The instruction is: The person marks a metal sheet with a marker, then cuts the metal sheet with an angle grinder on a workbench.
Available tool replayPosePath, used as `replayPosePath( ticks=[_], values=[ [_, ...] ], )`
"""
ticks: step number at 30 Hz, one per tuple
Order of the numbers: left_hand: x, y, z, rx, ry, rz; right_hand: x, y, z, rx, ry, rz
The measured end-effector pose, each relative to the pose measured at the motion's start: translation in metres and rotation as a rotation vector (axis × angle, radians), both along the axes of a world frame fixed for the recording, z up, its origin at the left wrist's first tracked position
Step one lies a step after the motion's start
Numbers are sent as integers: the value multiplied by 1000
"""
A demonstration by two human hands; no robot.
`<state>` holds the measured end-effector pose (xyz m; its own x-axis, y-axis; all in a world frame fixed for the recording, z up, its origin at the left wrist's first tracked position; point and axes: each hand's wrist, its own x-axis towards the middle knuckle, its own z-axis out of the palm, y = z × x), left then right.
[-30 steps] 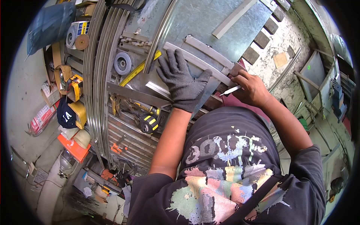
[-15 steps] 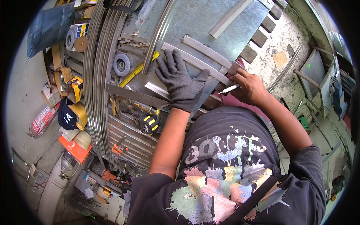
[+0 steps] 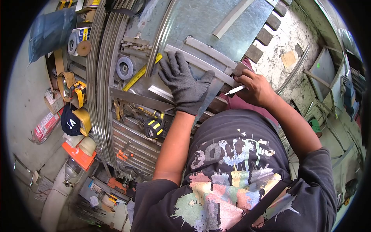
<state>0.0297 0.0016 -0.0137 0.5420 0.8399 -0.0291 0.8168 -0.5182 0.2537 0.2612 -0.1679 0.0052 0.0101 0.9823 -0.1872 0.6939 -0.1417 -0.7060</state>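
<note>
Across the grey metal sheet [image 3: 193,27], a long, flat silver metal bar [image 3: 203,64] slants from upper left to lower right. The dark-gloved left hand [image 3: 185,85] spreads open over its upper end; the bare right hand [image 3: 256,88], hiding its lower tip, pinches a slim white pen [image 3: 235,90] pointing leftward.

Gloved left hand [image 3: 185,83] palm-down, fingers spread; right hand [image 3: 257,88] bare, fingers curled.

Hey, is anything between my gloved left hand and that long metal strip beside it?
Nothing visible: the left hand is spread with its fingertips right at the near edge of the metal strip. What's under the palm is hidden.
</note>
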Motion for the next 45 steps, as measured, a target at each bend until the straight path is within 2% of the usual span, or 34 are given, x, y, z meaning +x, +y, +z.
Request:
replayPosePath(
  ticks=[45],
  values=[
    [-2,1,1,9,36,-27,-2,0,-3,103,73,-32]
  ],
)
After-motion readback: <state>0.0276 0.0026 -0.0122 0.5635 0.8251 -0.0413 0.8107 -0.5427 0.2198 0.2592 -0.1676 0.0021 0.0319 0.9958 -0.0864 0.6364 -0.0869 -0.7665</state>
